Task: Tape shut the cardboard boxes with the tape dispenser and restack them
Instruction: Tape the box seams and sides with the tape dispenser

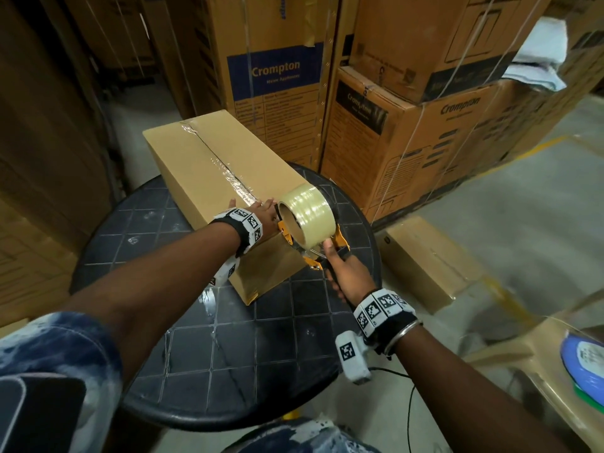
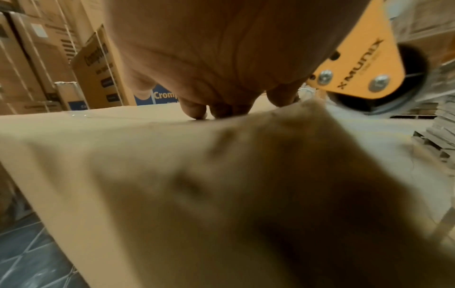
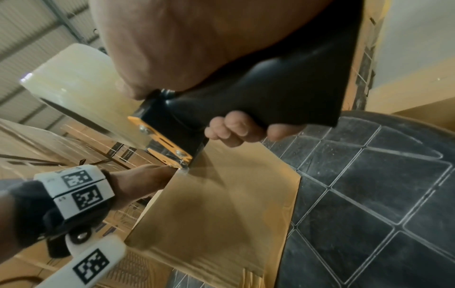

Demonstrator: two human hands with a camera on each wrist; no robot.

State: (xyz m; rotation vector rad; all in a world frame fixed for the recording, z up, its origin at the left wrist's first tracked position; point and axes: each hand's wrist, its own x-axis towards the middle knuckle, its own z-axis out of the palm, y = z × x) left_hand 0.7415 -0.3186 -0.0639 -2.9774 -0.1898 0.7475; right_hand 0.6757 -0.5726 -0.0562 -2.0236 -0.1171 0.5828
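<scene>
A long plain cardboard box [image 1: 209, 178] lies on the round dark table [image 1: 157, 230], with clear tape [image 1: 228, 173] running along its top seam. My left hand [image 1: 258, 210] lies flat on the near end of the box top [image 2: 98, 120], its fingertips [image 2: 197, 111] pressing the cardboard. My right hand [image 1: 346, 273] grips the black handle [image 3: 270, 97] of the orange tape dispenser [image 1: 310, 230]. The dispenser carries a large clear tape roll [image 3: 74, 87] and sits at the box's near top edge, its front at the near end face [image 3: 221, 194].
Tall stacks of printed Crompton cartons [image 1: 408, 103] stand right behind the table. Another plain taped box [image 1: 425, 259] lies on the floor to the right. A beige chair [image 1: 555, 371] with a blue object stands at the lower right. Brown cartons [image 1: 39, 142] wall the left side.
</scene>
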